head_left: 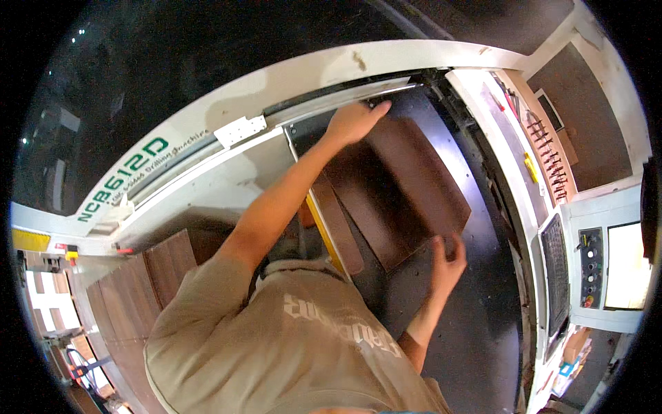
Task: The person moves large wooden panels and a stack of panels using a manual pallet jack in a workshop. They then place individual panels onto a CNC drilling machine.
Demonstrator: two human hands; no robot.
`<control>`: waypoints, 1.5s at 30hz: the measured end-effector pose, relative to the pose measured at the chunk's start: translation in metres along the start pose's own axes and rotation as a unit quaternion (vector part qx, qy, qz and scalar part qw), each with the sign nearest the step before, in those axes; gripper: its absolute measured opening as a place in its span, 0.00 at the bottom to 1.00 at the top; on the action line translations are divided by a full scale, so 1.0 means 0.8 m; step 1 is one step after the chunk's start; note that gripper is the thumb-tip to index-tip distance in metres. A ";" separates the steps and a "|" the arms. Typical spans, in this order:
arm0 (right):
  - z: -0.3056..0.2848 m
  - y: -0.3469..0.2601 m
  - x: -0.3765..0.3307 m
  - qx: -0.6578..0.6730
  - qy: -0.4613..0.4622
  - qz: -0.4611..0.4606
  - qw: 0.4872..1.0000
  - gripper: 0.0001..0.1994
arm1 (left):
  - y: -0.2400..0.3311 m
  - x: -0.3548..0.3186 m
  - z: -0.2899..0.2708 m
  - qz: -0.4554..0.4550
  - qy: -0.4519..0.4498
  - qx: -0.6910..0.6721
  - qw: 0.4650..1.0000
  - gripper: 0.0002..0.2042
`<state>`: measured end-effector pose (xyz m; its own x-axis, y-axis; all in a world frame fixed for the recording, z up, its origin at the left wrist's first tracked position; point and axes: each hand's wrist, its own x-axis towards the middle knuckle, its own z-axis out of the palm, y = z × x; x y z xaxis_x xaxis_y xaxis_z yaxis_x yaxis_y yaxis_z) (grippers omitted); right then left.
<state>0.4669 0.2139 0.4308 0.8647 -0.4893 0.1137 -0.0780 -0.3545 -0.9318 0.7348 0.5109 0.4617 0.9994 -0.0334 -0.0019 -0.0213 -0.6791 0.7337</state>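
This is a workshop, by all signs a woodworking or panel-machining one. A large machine with a white frame (pixel 317 65) and printed lettering takes up most of the space, the frame arching along the far edge of a black bed (pixel 448 297). Dark brown boards (pixel 420 179) lie on that bed, and past its left edge sit wood-grain panels (pixel 138 290) — sheet stock rather than finished furniture. Beyond the right edge runs a pale ledge (pixel 507 127) carrying small hand tools and a row of thin metal pieces (pixel 547 155). Nearby are a black keyboard (pixel 556 269), 1 lit screen (pixel 626 265) and a control panel (pixel 590 269) with round knobs — shop-floor equipment, not home fittings.
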 end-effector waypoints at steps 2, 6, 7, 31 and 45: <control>-0.009 -0.044 0.016 -0.037 0.018 -0.013 0.999 0.28 | 0.031 0.008 -0.026 0.086 0.073 0.002 0.994 0.42; -0.022 -0.031 0.012 -0.097 0.010 -0.060 0.993 0.28 | 0.046 -0.019 -0.023 0.173 0.195 0.141 0.955 0.32; -0.022 -0.012 -0.004 -0.100 -0.005 -0.065 0.993 0.29 | 0.035 -0.039 -0.020 0.162 0.201 0.113 0.959 0.28; 0.148 0.121 0.067 -0.336 0.012 -0.125 0.934 0.35 | -0.082 -0.031 0.234 -0.066 0.112 0.133 0.983 0.55; 0.220 0.144 0.263 -0.285 0.055 -0.133 0.948 0.33 | -0.029 0.132 0.297 -0.068 0.177 0.170 0.967 0.48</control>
<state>0.7271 0.2104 0.2866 0.8365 -0.3919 0.3829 -0.1471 -0.8339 -0.5320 0.8348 0.3493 0.2832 0.9383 0.2859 0.1948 0.1637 -0.8630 0.4780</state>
